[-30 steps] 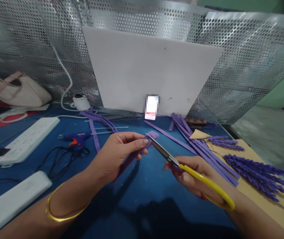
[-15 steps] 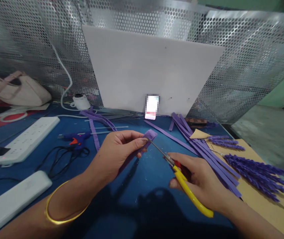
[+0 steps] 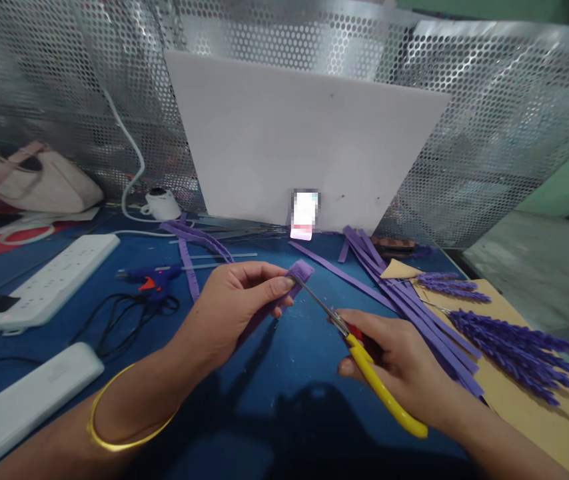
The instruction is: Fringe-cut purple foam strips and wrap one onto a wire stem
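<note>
My left hand is closed, pinching a folded purple strip between thumb and fingers. A thin metal wire runs from the strip to the jaws of a pair of pliers. My right hand is wrapped round these pliers, which have a yellow grip and a bit of red showing inside the hand. The wire's end at the strip is hidden by my left thumb. Much of the strip hangs behind my left hand, out of sight.
Purple strips and purple flower sprigs on stems lie at the right. A blue glue gun, its cord and a white power strip are at the left. A phone leans on a white board behind.
Hardly anything differs. My right hand and the pliers have shifted very slightly; the left hand keeps its hold on the purple strip.
</note>
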Tool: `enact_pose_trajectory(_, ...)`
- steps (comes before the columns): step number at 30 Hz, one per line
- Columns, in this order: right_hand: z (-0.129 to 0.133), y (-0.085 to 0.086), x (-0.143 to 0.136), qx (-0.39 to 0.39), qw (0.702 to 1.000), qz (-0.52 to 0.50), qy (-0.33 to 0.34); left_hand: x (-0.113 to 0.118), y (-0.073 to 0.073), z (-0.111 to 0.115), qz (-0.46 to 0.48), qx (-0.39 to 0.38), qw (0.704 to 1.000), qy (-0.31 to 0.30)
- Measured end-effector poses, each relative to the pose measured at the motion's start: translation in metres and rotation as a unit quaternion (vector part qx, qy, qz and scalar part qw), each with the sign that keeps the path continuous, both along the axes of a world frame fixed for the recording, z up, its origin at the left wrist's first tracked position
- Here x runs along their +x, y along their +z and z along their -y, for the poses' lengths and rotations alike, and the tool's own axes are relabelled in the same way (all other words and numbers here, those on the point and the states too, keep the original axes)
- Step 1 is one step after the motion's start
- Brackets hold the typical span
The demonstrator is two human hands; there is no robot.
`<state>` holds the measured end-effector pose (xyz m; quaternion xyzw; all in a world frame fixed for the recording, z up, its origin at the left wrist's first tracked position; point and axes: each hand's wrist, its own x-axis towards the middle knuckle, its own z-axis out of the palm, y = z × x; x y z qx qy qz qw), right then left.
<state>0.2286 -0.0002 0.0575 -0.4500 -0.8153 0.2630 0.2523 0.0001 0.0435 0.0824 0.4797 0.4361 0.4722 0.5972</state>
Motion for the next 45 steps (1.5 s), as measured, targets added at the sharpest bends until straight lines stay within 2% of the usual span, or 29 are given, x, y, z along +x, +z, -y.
enact_pose_trajectory(5, -0.0006, 0.0, -0.0006, 0.006, 1.0, 0.001, -0.003, 0.0017, 0.0011, 0.001, 0.003, -0.013, 1.0, -0.003)
enact_pose_trajectory(20, -0.0012, -0.0024, 0.0019, -0.083, 0.995, -0.049, 0.01, -0.0024, -0.0012, -0.0015, 0.014, -0.013, 0.999, -0.033)
enact_pose_trajectory(30, -0.0026, -0.0006, 0.0039, -0.168, 0.976, -0.137, 0.031, -0.0033, -0.0008, -0.0058, 0.058, -0.082, 0.992, -0.08)
enact_pose_trajectory(35, -0.0036, -0.0017, 0.0026, -0.121, 0.988, -0.092, 0.012, -0.0028, -0.005, -0.0065, 0.057, -0.092, 0.992, -0.065)
enact_pose_trajectory(45, -0.0034, -0.0029, 0.0021, -0.069, 0.996, -0.05, -0.006, -0.0007, -0.0043, -0.005, 0.057, -0.051, 0.996, -0.056)
